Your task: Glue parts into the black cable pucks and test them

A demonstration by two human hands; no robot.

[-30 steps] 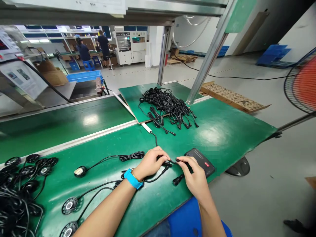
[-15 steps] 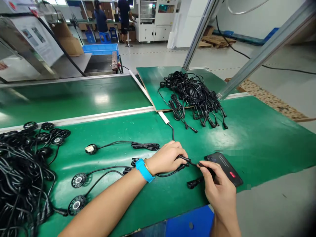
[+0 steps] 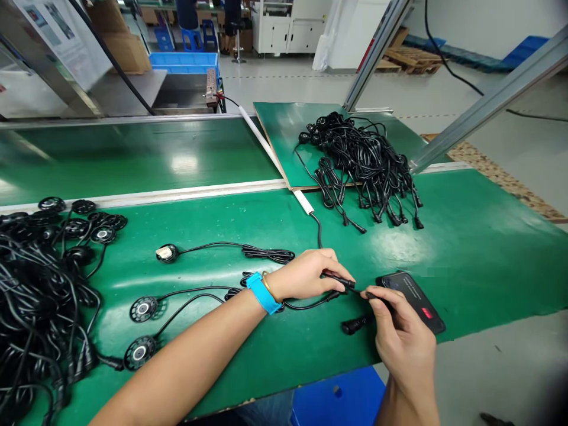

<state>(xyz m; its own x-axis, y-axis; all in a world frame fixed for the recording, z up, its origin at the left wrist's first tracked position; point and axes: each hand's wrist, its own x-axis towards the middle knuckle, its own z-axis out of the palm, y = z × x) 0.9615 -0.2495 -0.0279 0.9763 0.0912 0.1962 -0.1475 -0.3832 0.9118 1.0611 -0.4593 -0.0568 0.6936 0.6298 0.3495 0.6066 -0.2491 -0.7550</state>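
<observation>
My left hand (image 3: 305, 275) grips a black cable connector (image 3: 339, 280) between fingers and thumb. Its tip points toward my right hand (image 3: 402, 331), which pinches a thin black cable end (image 3: 374, 294) a short gap away. Under my right hand lies a black tester (image 3: 410, 299) with a small red light. A loose black plug (image 3: 354, 324) rests on the green mat (image 3: 483, 248) near my right hand. A blue wristband (image 3: 264, 293) circles my left wrist. Ring-shaped black lamps with coiled leads (image 3: 142, 309) lie to the left of my left arm.
A heap of black cables (image 3: 364, 165) lies on a green board (image 3: 284, 139) at the far side. Tangled black lamps (image 3: 44, 307) fill the left end. A white cable duct (image 3: 304, 201) and aluminium posts (image 3: 377, 56) stand beyond. Two people (image 3: 199, 12) work far back.
The view has swung, shifting the bench right and up in the picture. Both hands keep their hold, and the connector in my left hand now shows more plainly.
</observation>
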